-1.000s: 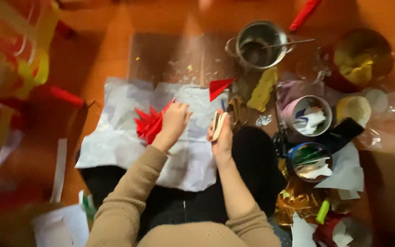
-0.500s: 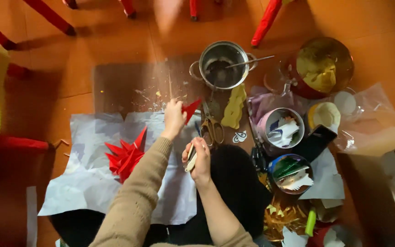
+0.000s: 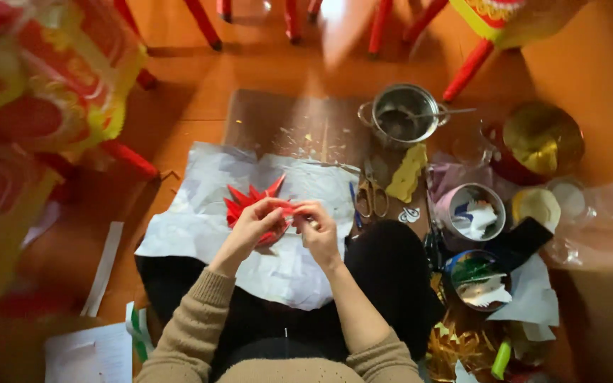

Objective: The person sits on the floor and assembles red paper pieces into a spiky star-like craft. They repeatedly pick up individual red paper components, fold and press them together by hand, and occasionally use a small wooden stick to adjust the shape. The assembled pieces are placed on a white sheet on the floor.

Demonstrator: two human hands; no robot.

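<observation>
A: Hands?
B: Left hand and right hand both pinched on red spiky paper piece, over white sheet on lap.
A: Progress?
B: Points cut, fan approx. half-formed; rest unclear.
A: Orientation?
B: Spikes point up-left, away from body; long axis approx. left-right.

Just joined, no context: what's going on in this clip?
A person sits on an orange floor, working on a spiky red paper piece. The left hand and right hand meet over it, pinching a red bit between their fingertips. It all sits above a crumpled white sheet spread across the lap. To the right lie scissors, a metal pot with a spoon in it, and round tins holding scraps.
</observation>
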